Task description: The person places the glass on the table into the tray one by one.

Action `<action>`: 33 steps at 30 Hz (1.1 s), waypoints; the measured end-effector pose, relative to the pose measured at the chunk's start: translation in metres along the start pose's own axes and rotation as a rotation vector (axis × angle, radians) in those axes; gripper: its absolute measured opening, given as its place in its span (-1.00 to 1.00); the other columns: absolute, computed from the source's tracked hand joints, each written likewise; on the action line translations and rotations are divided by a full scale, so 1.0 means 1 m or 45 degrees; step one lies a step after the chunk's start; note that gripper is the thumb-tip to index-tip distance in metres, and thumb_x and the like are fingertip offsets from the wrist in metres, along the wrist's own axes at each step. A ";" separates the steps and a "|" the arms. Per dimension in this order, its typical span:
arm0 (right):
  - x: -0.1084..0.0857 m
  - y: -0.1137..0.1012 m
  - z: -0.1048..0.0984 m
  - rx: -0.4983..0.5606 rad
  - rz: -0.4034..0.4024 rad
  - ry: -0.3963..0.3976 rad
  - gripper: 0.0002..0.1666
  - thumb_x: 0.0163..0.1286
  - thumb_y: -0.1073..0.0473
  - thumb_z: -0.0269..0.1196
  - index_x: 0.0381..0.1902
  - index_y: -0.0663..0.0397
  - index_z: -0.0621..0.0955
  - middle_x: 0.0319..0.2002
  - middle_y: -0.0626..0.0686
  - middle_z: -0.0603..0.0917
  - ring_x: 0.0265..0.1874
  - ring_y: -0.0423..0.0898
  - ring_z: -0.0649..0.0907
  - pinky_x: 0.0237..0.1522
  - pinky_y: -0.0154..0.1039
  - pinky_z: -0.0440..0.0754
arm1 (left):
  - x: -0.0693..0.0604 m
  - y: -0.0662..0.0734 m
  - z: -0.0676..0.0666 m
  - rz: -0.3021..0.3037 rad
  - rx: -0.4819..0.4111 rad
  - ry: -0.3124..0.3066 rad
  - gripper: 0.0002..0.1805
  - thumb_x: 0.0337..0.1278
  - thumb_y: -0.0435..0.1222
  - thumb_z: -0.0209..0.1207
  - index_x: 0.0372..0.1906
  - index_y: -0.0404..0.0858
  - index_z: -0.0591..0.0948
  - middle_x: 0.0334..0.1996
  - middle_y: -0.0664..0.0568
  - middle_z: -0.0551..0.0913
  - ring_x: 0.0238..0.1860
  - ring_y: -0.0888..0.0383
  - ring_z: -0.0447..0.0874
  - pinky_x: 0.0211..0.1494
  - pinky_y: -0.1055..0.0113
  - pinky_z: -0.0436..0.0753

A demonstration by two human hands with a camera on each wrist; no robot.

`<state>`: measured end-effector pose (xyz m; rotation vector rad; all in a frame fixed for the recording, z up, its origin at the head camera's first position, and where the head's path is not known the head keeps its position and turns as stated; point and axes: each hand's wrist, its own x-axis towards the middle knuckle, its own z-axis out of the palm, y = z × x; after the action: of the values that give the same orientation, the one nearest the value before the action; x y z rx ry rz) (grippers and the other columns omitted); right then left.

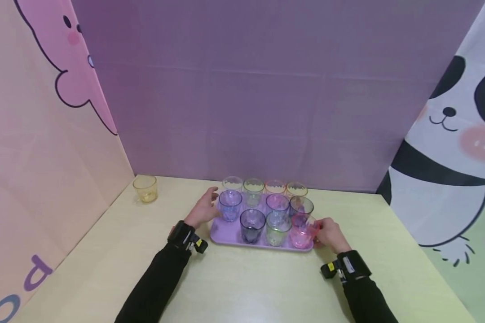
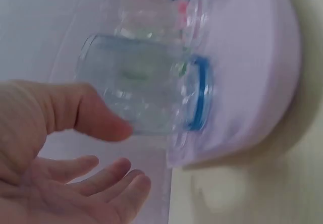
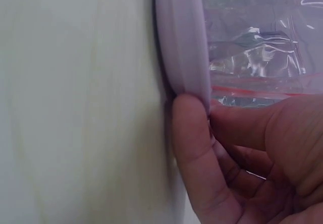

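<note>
A lilac tray (image 1: 225, 234) stands on the table, carrying several clear tinted glasses in rows. At its left side my left hand (image 1: 203, 210) has its fingers spread beside a blue glass (image 1: 230, 210). In the left wrist view the thumb (image 2: 103, 120) overlaps that glass's wall; whether it touches cannot be told. The other fingers are apart from the glass. My right hand (image 1: 330, 235) pinches the tray's right edge near the front corner, next to a pink glass (image 1: 301, 237). In the right wrist view, the thumb and index finger (image 3: 194, 138) lie on either side of the rim.
A lone yellow glass (image 1: 146, 190) stands at the table's back left, near the printed side wall. Behind the tray rises a purple backdrop (image 1: 246, 103). A dark glass (image 1: 252, 229) and a greenish glass (image 1: 278, 231) stand in the tray's front row.
</note>
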<state>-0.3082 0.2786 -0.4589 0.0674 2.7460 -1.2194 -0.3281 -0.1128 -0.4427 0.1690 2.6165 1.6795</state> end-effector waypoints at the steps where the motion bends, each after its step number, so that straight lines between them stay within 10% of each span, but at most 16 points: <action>1: 0.000 0.000 0.000 -0.001 -0.003 -0.002 -0.91 0.25 0.47 0.14 -0.36 0.37 0.61 -0.40 0.21 0.64 -0.47 -0.05 0.64 -0.47 -0.22 0.73 | 0.000 -0.001 -0.003 0.004 0.008 0.023 -0.02 -0.22 -0.65 0.17 0.47 -0.39 0.10 0.35 -0.41 0.32 0.38 -0.32 0.29 0.44 -0.10 0.32; 11: 0.000 0.003 0.001 0.026 -0.034 0.014 -0.90 0.22 0.49 0.12 -0.43 0.37 0.59 -0.45 0.19 0.65 -0.59 -0.09 0.66 -0.51 -0.21 0.73 | 0.000 -0.007 -0.034 -0.016 0.063 0.280 -0.26 0.14 -0.39 0.23 0.42 -0.42 0.23 0.31 -0.38 0.40 0.35 -0.26 0.36 0.42 -0.03 0.37; 23: 0.002 0.003 0.001 0.042 -0.045 0.002 -0.87 0.17 0.53 0.10 -0.39 0.40 0.60 -0.42 0.22 0.64 -0.58 -0.07 0.66 -0.51 -0.20 0.73 | -0.005 -0.023 -0.089 -0.050 0.192 0.837 -0.27 0.04 -0.20 0.38 0.27 -0.46 0.40 0.17 -0.41 0.50 0.21 -0.30 0.44 0.25 -0.12 0.44; 33: 0.001 0.002 0.000 0.046 -0.056 -0.002 -0.85 0.16 0.54 0.09 -0.38 0.43 0.61 -0.43 0.23 0.64 -0.60 -0.08 0.67 -0.52 -0.19 0.73 | -0.010 -0.040 -0.119 -0.192 0.430 0.909 -0.16 0.03 -0.21 0.38 0.37 -0.45 0.27 0.30 -0.44 0.34 0.33 -0.35 0.26 0.36 -0.21 0.29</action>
<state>-0.3085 0.2797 -0.4603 0.0096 2.7388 -1.2793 -0.3312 -0.2380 -0.4291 -0.7407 3.2749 1.4152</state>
